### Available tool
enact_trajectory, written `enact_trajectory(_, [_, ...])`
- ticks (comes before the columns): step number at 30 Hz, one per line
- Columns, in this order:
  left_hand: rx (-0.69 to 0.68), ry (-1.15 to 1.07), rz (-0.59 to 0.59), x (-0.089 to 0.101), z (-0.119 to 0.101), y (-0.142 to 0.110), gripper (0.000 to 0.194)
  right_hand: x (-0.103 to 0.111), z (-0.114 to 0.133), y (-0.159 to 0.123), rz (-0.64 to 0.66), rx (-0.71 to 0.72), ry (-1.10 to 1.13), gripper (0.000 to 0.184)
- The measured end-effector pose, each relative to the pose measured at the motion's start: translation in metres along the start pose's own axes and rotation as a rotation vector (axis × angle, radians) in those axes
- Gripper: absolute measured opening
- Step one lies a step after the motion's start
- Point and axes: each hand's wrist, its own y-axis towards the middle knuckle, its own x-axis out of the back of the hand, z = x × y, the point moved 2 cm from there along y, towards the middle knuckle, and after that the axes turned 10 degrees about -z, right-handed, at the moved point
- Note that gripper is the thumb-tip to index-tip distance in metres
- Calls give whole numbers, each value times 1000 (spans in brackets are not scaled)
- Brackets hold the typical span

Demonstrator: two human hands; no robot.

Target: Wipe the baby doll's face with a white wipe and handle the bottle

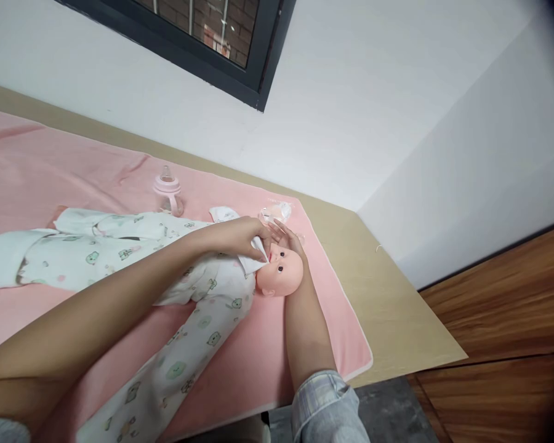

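A baby doll (284, 271) in a white printed sleepsuit (129, 246) lies on its back with its head toward the right. My left hand (244, 237) is closed in a pinch on a white cloth (253, 261), whose corner is at the doll's mouth and chin. Behind the doll's head passes my right wrist, and my right hand (289, 237) cups the far side of the head with fingers curved. Part of the right palm is hidden by the head.
A pink blanket (258, 344) covers much of the tan tabletop (351, 271). Beyond the doll stand a pink-handled baby bottle (167, 191) and a clear plastic item (276, 212). White walls and a dark window frame (240, 86) border the back; wooden panels (498, 307) are at right.
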Motion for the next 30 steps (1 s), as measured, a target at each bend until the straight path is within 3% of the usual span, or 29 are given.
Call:
enact_trajectory(9, [-13, 120, -45, -4, -2, -2, 12, -5, 2, -1, -93, 62, -70, 23])
enact_trajectory(16, [30, 196, -75, 3, -6, -4, 15, -2, 2, -5, -9, 68, -54, 27])
enact_trajectory(30, [43, 281, -134, 2, -11, -5, 20, 0, 1, -2, 11, 50, -57, 30])
